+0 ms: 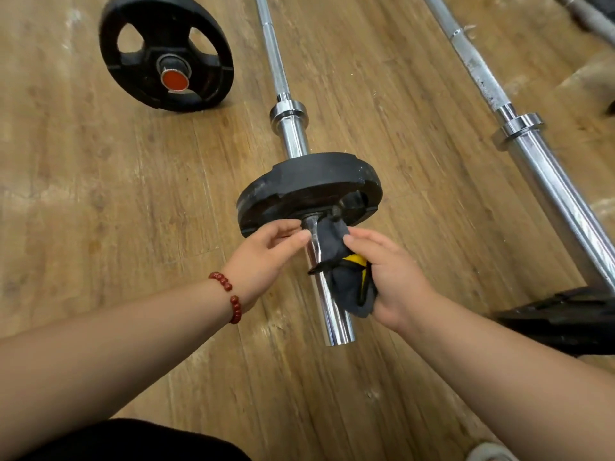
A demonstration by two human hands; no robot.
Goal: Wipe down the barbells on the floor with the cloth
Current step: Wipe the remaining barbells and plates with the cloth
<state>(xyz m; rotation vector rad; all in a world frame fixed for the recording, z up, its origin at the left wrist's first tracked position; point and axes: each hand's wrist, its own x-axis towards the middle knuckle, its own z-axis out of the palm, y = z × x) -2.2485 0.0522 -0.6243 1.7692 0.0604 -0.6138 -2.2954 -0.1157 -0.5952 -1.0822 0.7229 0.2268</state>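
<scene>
Middle chrome steel barbell (332,314) lies on the brown wooden plank floor (100,194), with 1 black round rubber weight plate (309,184) on its sleeve. Right hand (389,277) grips a bunched dark grey cloth with yellow patch (346,281), pressed to the sleeve's right side just below the plate. Left hand (263,251), red bead bracelet (229,294) on its wrist, holds nothing; its relaxed fingertips touch the sleeve's left side. Second chrome barbell (549,181) lies at right. Black 3-hole plate (139,81) is at upper left.
</scene>
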